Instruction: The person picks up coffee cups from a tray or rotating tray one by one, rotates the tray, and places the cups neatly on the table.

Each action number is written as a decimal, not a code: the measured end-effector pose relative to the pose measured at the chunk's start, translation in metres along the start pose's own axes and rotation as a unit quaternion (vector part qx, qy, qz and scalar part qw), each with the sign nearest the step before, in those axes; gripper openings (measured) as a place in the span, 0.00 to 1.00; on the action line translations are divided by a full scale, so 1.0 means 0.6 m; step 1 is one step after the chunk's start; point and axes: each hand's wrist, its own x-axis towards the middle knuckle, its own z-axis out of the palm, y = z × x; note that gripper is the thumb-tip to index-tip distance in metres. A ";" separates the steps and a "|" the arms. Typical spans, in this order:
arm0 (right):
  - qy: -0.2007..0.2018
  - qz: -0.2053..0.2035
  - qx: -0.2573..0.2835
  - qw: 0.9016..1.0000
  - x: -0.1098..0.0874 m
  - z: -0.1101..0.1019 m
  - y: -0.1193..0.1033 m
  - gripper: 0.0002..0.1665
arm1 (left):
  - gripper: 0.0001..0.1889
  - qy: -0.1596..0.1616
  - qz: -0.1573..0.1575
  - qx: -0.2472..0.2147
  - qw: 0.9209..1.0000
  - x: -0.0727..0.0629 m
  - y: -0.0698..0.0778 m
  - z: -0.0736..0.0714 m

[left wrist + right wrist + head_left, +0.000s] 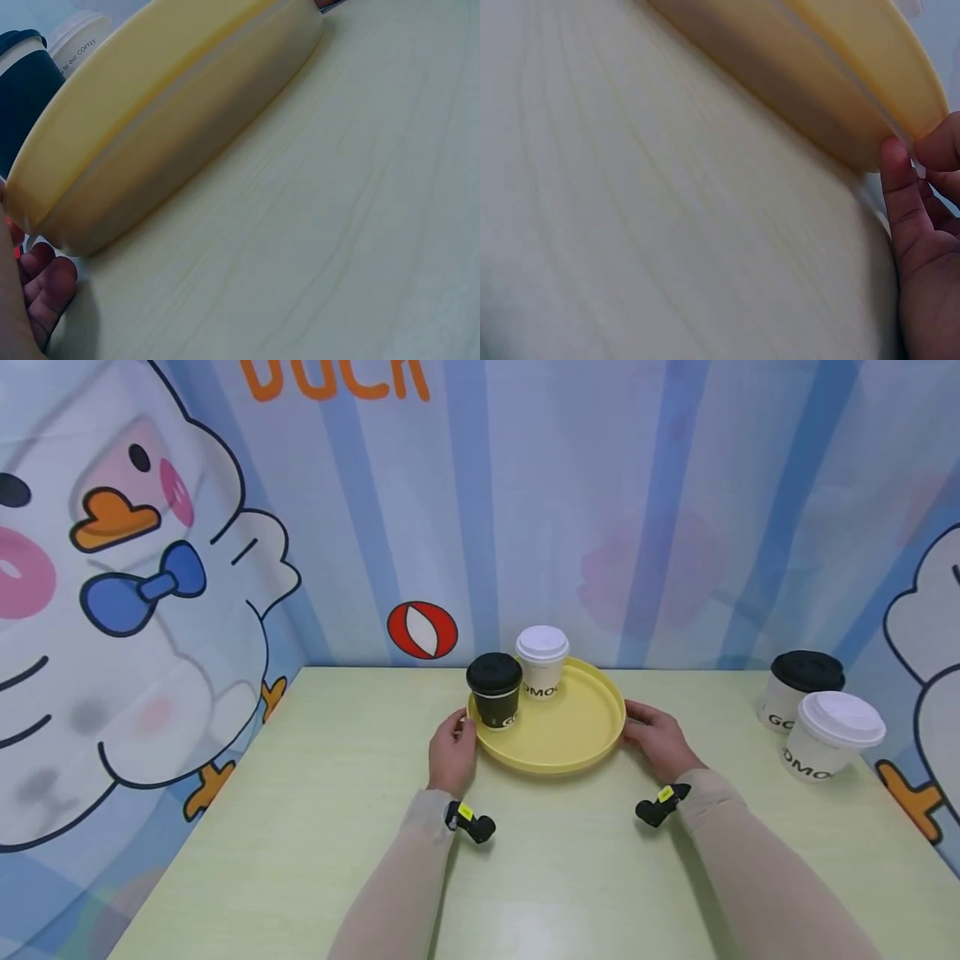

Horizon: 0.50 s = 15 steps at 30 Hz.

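A round yellow tray (558, 747) is held between both hands, close over the table. On its left part stands a black paper cup (497, 706) with a black lid; just behind it is a white paper cup (542, 668) with a white lid. My left hand (452, 752) grips the tray's left edge, its fingertips curled under the rim in the left wrist view. At the opposite edge, my right hand (660, 743) pinches the rim, thumb above and fingers (900, 184) beneath in the right wrist view.
At the table's right side stand a white cup with a black lid (804, 681) and, in front of it, a white cup with a white lid (828, 739). A printed cloth backdrop (525, 510) rises behind the pale wooden table (337, 760). Each wrist wears a small black camera.
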 end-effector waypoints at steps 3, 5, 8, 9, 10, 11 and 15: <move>-0.001 0.002 0.010 1.000 -0.001 0.001 0.000 0.37 | 0.23 0.002 -0.001 -0.001 1.000 -0.001 0.000 -0.001; -0.003 0.004 0.014 1.000 -0.001 0.001 0.000 0.37 | 0.23 0.004 -0.001 0.000 1.000 -0.001 0.000 -0.002; -0.005 0.007 0.020 1.000 -0.001 0.000 0.002 0.37 | 0.23 0.006 0.000 0.002 1.000 -0.002 0.001 -0.001; -0.005 0.007 0.020 1.000 0.000 -0.001 0.002 0.37 | 0.23 0.005 -0.001 0.003 1.000 -0.002 0.002 -0.001; -0.004 0.006 0.021 1.000 0.000 -0.001 0.003 0.37 | 0.23 0.004 -0.001 0.006 1.000 -0.002 0.002 0.000; -0.002 0.006 0.021 1.000 0.000 -0.001 0.003 0.37 | 0.23 0.003 -0.001 0.007 1.000 -0.002 0.002 0.000; -0.001 0.001 0.024 1.000 0.000 0.002 0.003 0.37 | 0.23 0.004 -0.001 0.014 1.000 -0.003 0.002 0.000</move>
